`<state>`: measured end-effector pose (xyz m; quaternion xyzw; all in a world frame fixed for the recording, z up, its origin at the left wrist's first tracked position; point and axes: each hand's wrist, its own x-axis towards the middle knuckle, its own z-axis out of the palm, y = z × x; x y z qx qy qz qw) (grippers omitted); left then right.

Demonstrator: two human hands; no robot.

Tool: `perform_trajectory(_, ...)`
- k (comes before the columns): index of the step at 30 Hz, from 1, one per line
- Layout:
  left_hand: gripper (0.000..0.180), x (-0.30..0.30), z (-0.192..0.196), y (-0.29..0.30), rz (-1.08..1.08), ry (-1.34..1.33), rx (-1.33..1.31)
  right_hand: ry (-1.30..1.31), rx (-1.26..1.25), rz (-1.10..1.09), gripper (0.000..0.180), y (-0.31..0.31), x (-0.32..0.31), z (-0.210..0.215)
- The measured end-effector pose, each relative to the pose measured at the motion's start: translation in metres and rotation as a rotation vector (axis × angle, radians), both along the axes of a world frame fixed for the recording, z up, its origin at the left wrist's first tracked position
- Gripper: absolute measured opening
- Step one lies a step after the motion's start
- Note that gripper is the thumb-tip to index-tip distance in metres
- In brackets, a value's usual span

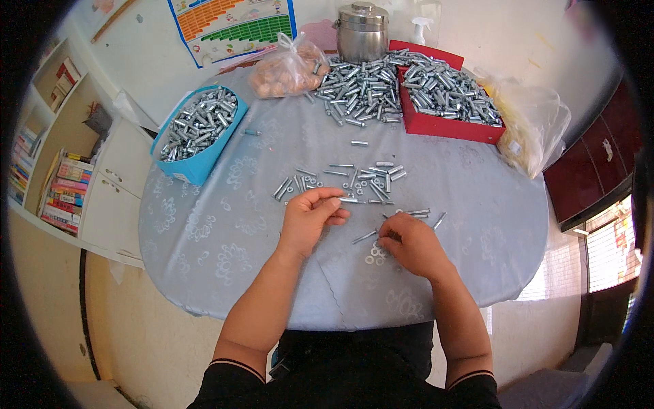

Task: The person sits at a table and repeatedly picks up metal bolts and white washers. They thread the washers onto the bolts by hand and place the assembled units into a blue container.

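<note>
My left hand (313,217) pinches a silvery expansion bolt (351,200) between thumb and fingers, its length pointing right. To the right and a little nearer, my right hand (411,244) is closed with its fingertips low over the cloth. Whatever those fingertips hold is hidden. A thin metal rod (364,236) lies by them, and a small pile of washers (375,257) sits just below. Beyond both hands are scattered loose bolts and metal sleeves (390,178), with nuts (310,181) among them. More bolts (419,213) lie behind my right hand.
A grey patterned cloth (225,252) covers the oval table. A blue box (197,174) of bolts stands at the left, a red box (453,127) at the back right. Between them are a heaped bolt pile (357,92), a tied plastic bag (287,68) and a steel pot (362,34).
</note>
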<state>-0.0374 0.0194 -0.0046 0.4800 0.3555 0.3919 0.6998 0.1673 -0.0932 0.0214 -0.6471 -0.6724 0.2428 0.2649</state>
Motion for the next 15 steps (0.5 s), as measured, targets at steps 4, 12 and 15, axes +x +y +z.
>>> perform_trajectory(4,0.021,0.008,-0.001,-0.007,-0.103,-0.031,-0.028,0.566,-0.038,-0.189,0.009,0.005,-0.004,-0.007)
perform_trajectory(12,0.021,0.009,0.000,-0.011,-0.204,-0.054,-0.080,0.949,-0.010,-0.281,0.007,0.011,-0.012,-0.007)
perform_trajectory(15,0.021,0.009,-0.001,-0.011,-0.210,-0.067,-0.080,0.987,-0.019,-0.287,0.007,0.012,-0.012,-0.011)
